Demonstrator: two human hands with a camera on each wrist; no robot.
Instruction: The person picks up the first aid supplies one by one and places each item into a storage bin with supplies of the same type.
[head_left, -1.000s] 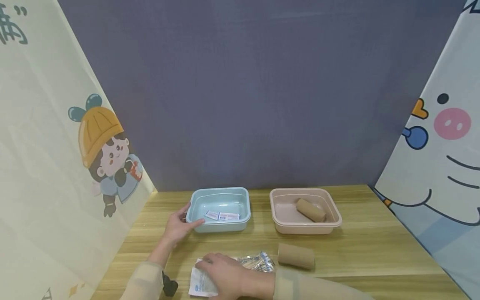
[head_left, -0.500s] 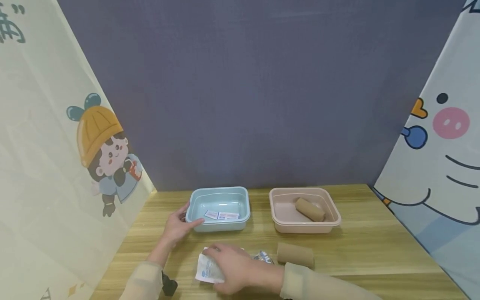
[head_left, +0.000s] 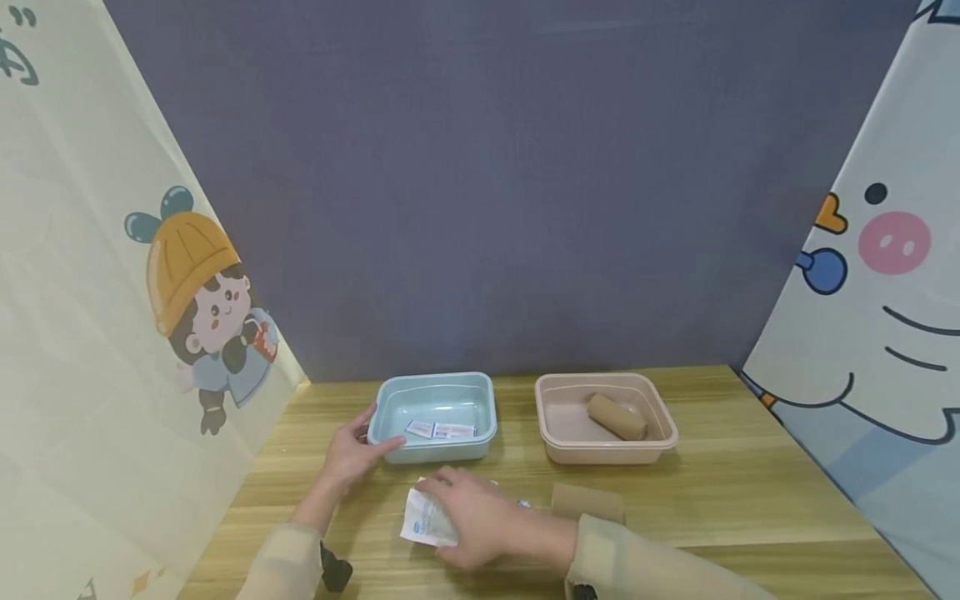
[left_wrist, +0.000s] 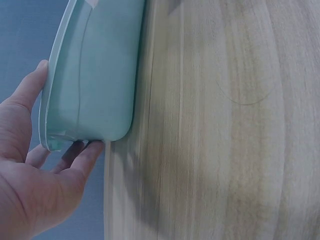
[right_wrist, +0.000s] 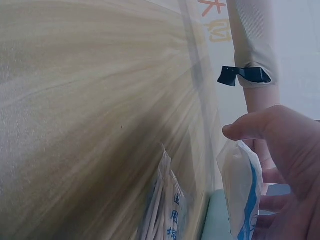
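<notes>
One packet (head_left: 429,518) nearer blue tub (head_left: 442,452) | right fingers (right_wrist: 274,202) gripping packet | left fingers (left_wrist: 86,161) gripping tub | two rolls (head_left: 617,417)

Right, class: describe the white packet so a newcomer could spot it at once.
On the wooden table, find the blue tub that the left hand holds. Nearer the camera, the right hand grips the white packet. Unlike the two smaller pieces inside the tub, it is hand-held.

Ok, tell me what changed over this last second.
The right hand, gripping the white packet, has moved forward toward the bins; in the head view it now hides most of the swab bag. The left hand stays on the blue bin; the pink bin and both brown rolls stay put.
</notes>
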